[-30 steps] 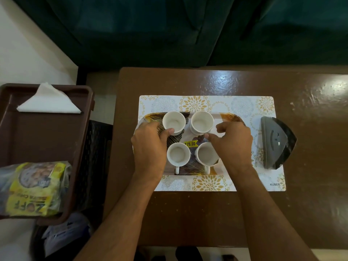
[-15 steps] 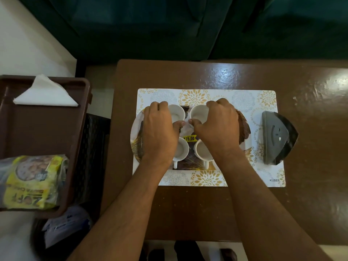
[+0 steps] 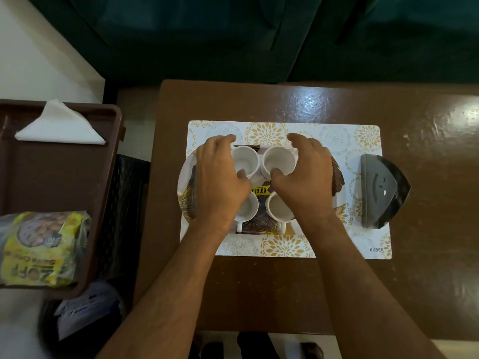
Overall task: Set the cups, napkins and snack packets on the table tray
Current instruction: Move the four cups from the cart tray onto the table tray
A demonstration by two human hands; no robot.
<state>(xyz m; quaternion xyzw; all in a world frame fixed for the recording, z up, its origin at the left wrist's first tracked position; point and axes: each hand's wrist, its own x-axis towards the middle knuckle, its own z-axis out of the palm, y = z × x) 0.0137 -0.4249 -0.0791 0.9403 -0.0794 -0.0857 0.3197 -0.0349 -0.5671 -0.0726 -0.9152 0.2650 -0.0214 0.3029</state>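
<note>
On the patterned tray [image 3: 185,185] a yellow sticker [image 3: 260,190] reads "79.00", the floral placemat [image 3: 285,246] beneath says "KUBER", and the yellow snack packet [image 3: 39,248] in the brown tray [image 3: 64,177] at left shows "ZOFF". Four white cups sit on the patterned tray; the left hand [image 3: 220,182] curls around the far-left cup [image 3: 245,160], the right hand [image 3: 305,177] around the far-right cup [image 3: 278,160]. A white napkin [image 3: 59,125] lies in the brown tray, a dark holder [image 3: 381,190] on the glossy brown table [image 3: 259,294].
</note>
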